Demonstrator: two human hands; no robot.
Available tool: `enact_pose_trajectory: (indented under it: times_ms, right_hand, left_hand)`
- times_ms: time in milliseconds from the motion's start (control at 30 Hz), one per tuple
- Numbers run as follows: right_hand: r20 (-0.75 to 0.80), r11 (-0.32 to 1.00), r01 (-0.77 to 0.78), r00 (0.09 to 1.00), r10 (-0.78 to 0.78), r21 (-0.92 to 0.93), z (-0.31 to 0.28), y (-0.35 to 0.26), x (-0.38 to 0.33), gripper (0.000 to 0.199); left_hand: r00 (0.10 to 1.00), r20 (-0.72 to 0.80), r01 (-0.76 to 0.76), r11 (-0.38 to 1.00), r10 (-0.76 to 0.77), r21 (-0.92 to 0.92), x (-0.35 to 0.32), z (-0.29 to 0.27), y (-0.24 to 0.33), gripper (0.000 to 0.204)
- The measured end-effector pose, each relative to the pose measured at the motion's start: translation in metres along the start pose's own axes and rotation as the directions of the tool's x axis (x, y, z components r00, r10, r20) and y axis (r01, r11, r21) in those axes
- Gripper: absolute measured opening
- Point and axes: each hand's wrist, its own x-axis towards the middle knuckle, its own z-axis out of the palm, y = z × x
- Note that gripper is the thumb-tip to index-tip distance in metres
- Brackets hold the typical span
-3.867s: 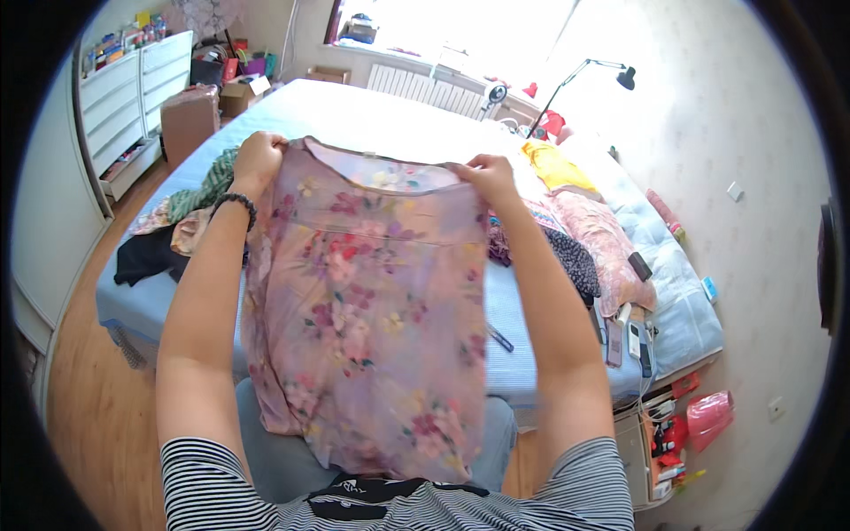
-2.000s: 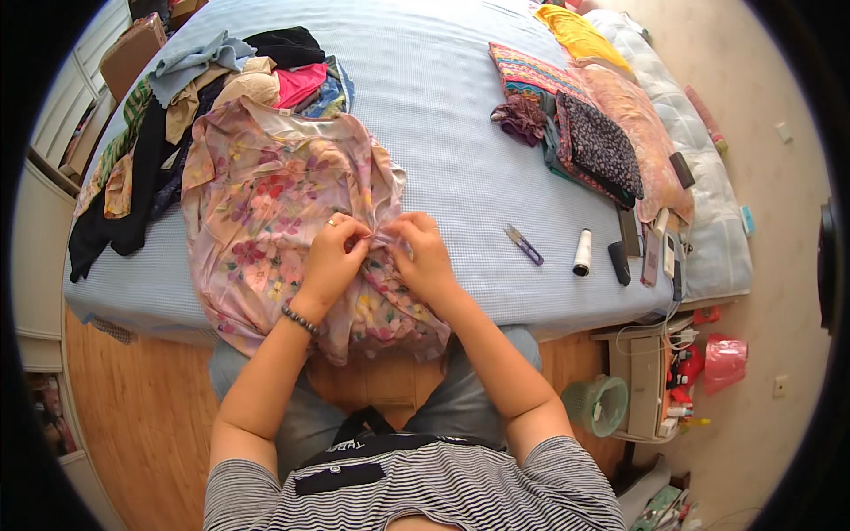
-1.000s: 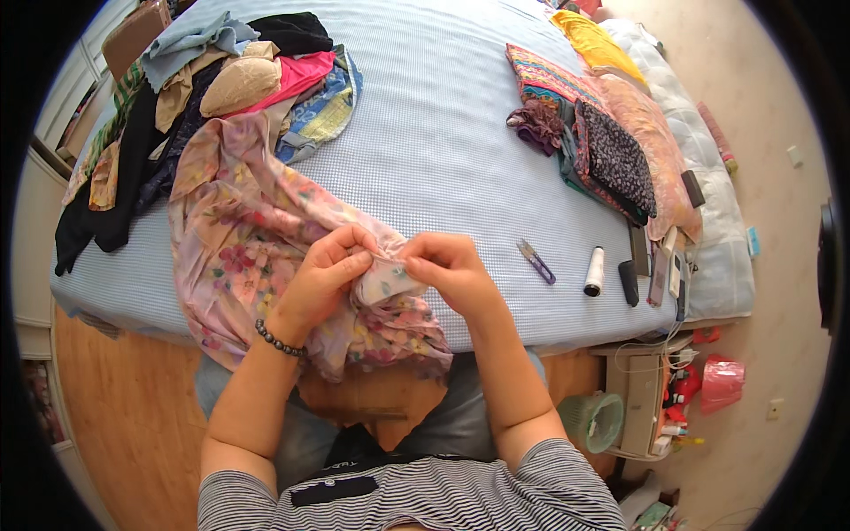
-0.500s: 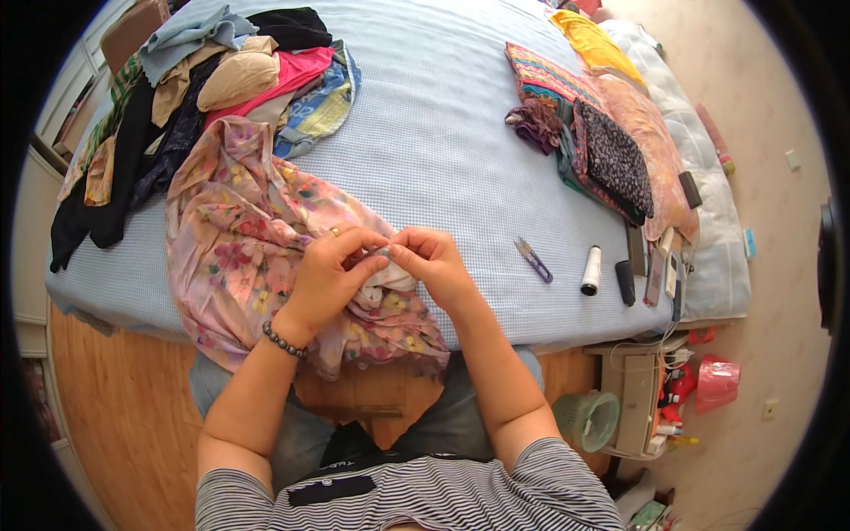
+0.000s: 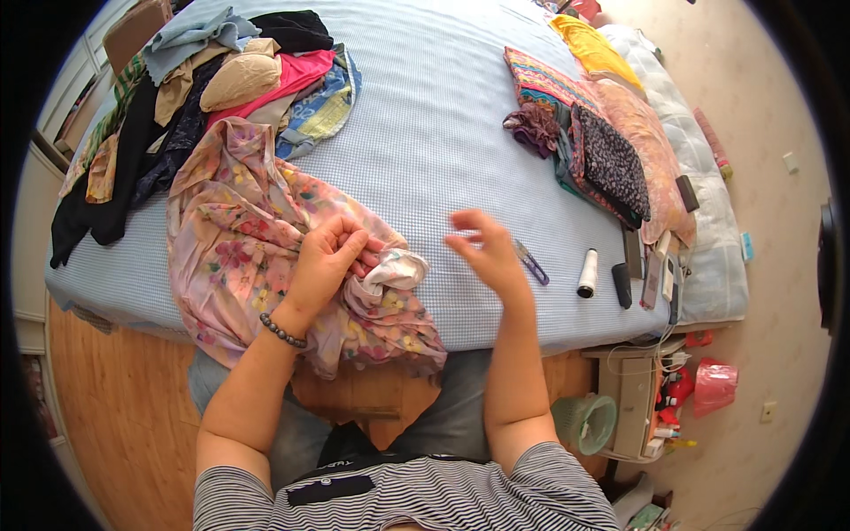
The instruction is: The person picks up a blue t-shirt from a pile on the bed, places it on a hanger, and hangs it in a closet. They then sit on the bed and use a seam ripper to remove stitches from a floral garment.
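Observation:
A pink floral garment [image 5: 239, 239] lies bunched over the bed's near edge and hangs down toward my lap. My left hand [image 5: 329, 257] is closed on it, fingers curled and pinching the cloth. A white turned-out part of the fabric [image 5: 398, 269] stands up just beside those fingertips. My right hand [image 5: 489, 255] is off the garment, raised over the bed to its right. Its thumb and a finger come close together while another finger is lifted; anything between them is too small to make out. Purple-handled thread snips [image 5: 532, 264] lie just beyond the right hand.
A heap of mixed clothes [image 5: 239, 80] covers the bed's far left. Folded patterned clothes [image 5: 606, 164] lie at the right. A white cylinder [image 5: 588, 273], a black case [image 5: 622, 285] and a phone [image 5: 653, 281] sit near the right edge. Below stands a green bin [image 5: 586, 423].
My right hand has come away from the cloth and moved right, toward the snips. My left hand stays on the garment, and the white part of the fabric shows more.

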Motion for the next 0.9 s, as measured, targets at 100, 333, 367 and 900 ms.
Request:
enact_pose_trajectory:
  times_ms: [100,333,367,900]
  right_hand:
    - [-0.185,0.762,-0.260,0.965,0.185,-0.593,-0.050,0.022,-0.019,0.031]
    - [-0.198,0.614,-0.569,0.801,0.566,-0.548,-0.074,0.055,-0.025,0.027]
    - [-0.176,0.638,-0.584,0.791,0.585,-0.502,-0.072,0.052,-0.021,0.026]
    - [0.315,0.950,-0.209,0.940,0.130,0.233,0.037,-0.029,-0.008,0.018]
  left_hand:
    - [0.999,0.029,-0.024,0.995,0.021,0.097,0.002,-0.001,-0.006,0.011]
    - [0.988,0.121,-0.137,0.903,0.096,0.407,-0.004,0.006,-0.003,0.006]
    - [0.986,0.133,-0.145,0.901,0.098,0.410,-0.004,0.005,-0.004,0.005]
    - [0.978,0.032,-0.196,0.859,0.206,0.474,-0.009,0.012,-0.009,0.006]
